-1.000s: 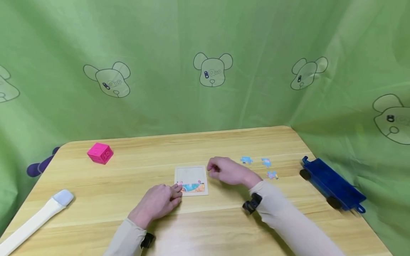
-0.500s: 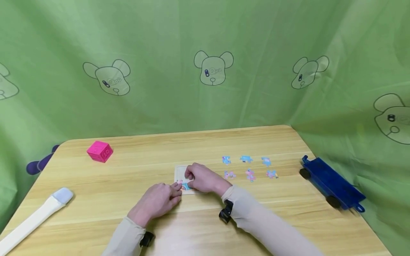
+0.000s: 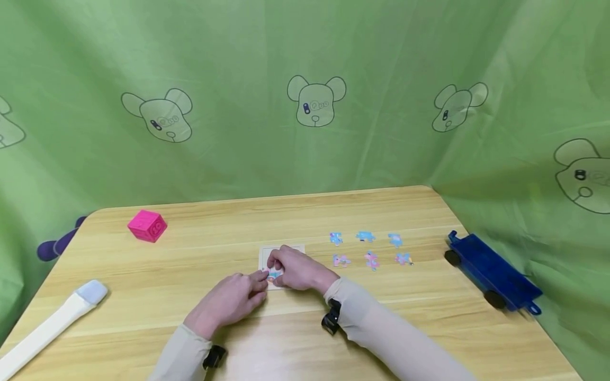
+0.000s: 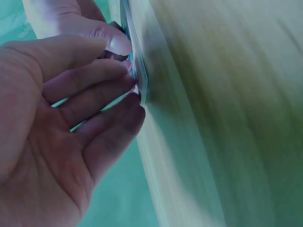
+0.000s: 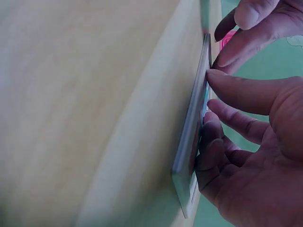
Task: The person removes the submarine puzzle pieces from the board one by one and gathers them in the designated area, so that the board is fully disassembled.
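A small square jigsaw tray (image 3: 295, 248) with a pale rim lies flat mid-table. Colourful pieces (image 3: 274, 275) show in its lower left part, between the hands; the rest of its lower part is hidden. My left hand (image 3: 233, 301) rests its fingertips at the tray's left edge, and in the left wrist view its fingers are mostly straight. Over the tray is my right hand (image 3: 300, 269), thumb and fingertips touching the pieces. In the right wrist view the thumb (image 5: 241, 90) is straight against the tray; no lifted piece shows. Several loose jigsaw pieces (image 3: 365, 236) lie to the right.
A pink block (image 3: 147, 226) sits at the back left. A white-handled brush-like tool (image 3: 57, 325) lies at the left edge, and a dark blue wheeled toy wagon (image 3: 495, 272) at the right edge. Green curtain (image 3: 238, 106) hangs behind the table.
My right hand has moved left from beside the tray to over its lower left part, uncovering more loose pieces. My left hand has stayed almost still at the tray's edge.
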`<state>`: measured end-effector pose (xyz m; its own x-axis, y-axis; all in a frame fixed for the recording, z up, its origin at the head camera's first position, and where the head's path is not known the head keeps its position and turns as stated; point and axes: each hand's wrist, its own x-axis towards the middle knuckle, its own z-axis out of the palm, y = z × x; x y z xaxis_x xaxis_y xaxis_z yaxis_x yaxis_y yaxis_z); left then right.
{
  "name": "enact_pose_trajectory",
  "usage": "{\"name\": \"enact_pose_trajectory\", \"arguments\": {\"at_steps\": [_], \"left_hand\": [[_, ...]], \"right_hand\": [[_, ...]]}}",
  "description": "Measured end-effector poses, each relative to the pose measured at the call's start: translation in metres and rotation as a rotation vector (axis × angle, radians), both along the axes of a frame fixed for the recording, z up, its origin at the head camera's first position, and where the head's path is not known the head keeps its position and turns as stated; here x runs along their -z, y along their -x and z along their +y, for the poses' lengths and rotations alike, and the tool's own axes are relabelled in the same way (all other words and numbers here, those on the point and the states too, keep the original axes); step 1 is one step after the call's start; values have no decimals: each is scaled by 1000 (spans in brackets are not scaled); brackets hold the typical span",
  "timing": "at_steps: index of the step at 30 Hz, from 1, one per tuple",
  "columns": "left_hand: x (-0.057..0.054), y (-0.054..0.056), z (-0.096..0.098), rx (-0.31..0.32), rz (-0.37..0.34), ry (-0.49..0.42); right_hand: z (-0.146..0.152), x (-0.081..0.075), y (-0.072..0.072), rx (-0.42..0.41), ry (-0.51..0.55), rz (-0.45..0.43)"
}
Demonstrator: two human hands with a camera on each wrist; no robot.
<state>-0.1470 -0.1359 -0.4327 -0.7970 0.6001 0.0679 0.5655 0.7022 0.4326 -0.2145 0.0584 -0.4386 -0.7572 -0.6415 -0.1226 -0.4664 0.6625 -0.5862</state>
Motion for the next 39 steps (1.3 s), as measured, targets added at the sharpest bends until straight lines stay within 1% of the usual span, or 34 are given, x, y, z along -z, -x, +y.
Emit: {"name": "enact_pose_trajectory", "arguments": {"at_steps": [4, 8, 11, 15, 24, 27, 33, 39], "left_hand": [[1, -2, -3, -22, 13, 48], [2, -4, -5, -43, -11, 115], [1, -6, -6, -49, -30, 142], [0, -9, -6, -52, -50, 139], [2, -11, -9, -53, -69, 91], [2, -12, -9, -57, -77, 81], [1, -11, -9, -69, -83, 78], [0, -11, -9, -68, -78, 96]], "right_hand": [[0, 1, 1, -7, 5, -4], [1, 0, 2, -19, 8, -7], [1, -1, 2, -21, 8, -9], [0, -2, 2, -16, -1, -8], [-2, -1, 2, 1, -5, -19], [-2, -1, 3, 3, 22, -23], [-3, 0, 3, 33, 130, -69], [-3, 2, 3, 55, 176, -79]]}}
